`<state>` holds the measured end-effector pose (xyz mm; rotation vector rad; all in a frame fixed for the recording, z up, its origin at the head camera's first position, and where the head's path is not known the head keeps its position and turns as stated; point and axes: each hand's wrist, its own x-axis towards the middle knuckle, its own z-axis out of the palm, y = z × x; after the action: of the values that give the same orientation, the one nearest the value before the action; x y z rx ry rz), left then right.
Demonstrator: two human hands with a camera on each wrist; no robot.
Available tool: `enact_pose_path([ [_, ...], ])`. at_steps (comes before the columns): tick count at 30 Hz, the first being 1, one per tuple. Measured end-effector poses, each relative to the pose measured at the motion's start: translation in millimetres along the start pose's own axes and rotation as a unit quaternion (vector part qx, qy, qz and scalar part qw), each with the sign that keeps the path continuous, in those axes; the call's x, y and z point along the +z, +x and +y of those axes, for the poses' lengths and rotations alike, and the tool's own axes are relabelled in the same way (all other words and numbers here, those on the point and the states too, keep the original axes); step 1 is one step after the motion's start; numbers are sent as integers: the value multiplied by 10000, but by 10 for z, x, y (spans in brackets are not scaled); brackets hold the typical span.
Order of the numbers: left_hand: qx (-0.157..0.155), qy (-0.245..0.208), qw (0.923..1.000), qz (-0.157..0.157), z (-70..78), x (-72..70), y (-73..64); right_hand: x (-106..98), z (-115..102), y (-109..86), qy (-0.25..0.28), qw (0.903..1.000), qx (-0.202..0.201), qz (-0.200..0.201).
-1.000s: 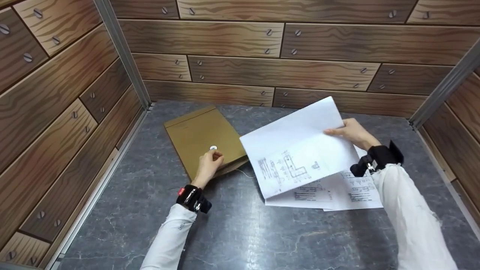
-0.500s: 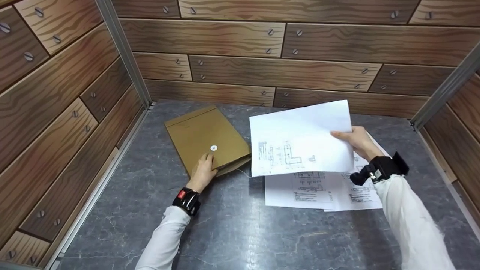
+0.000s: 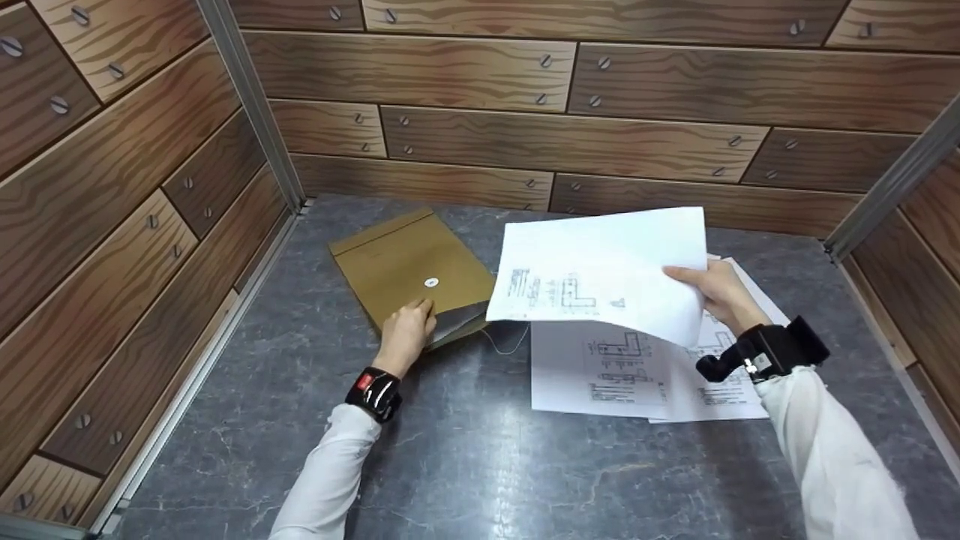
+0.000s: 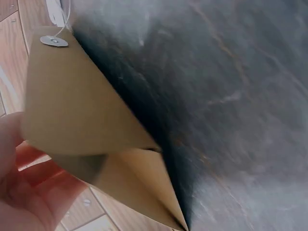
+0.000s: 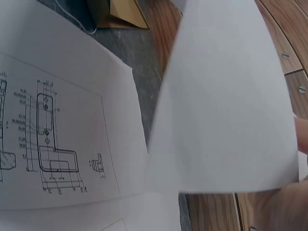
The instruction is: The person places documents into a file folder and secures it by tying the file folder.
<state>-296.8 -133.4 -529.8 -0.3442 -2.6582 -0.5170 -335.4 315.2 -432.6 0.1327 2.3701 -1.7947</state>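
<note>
A brown string-tie envelope [image 3: 409, 259] lies on the left of the table, a white round button [image 3: 431, 283] on its upper panel. My left hand [image 3: 405, 334] pinches that panel's near edge and lifts it, so the mouth gapes. In the left wrist view, the envelope [image 4: 82, 101] shows its folded opening, with the fingers [image 4: 48, 187] at its edge. My right hand [image 3: 724, 289] grips a white sheet of paper [image 3: 600, 251] by its right side, thumb on top. The sheet, printed with a technical drawing, is held above other sheets and bends; its left corner overlaps the envelope's mouth in the head view.
More printed drawing sheets [image 3: 585, 390] lie overlapping on the grey marbled table [image 3: 465, 465], below the held sheet. A thin string [image 3: 514, 351] loops out beside the envelope. Wood-patterned walls [image 3: 480, 142] stand at the back and both sides.
My right hand has swung the sheet flatter, its lower left corner now beside the envelope. My left hand has moved from near the button to the envelope's near edge and raised it, widening the mouth.
</note>
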Motion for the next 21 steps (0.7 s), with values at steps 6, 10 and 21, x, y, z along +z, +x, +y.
enact_pose_path([
  [6,-40,55,9998,178,158,18,63,29,-68,-75,232,9996,37,-160],
  [10,-95,80,9995,289,259,35,125,16,-104,-113,289,9989,171,-328],
  [21,36,208,9995,248,438,49,225,-156,-193,-188,-147,9911,720,-1110],
])
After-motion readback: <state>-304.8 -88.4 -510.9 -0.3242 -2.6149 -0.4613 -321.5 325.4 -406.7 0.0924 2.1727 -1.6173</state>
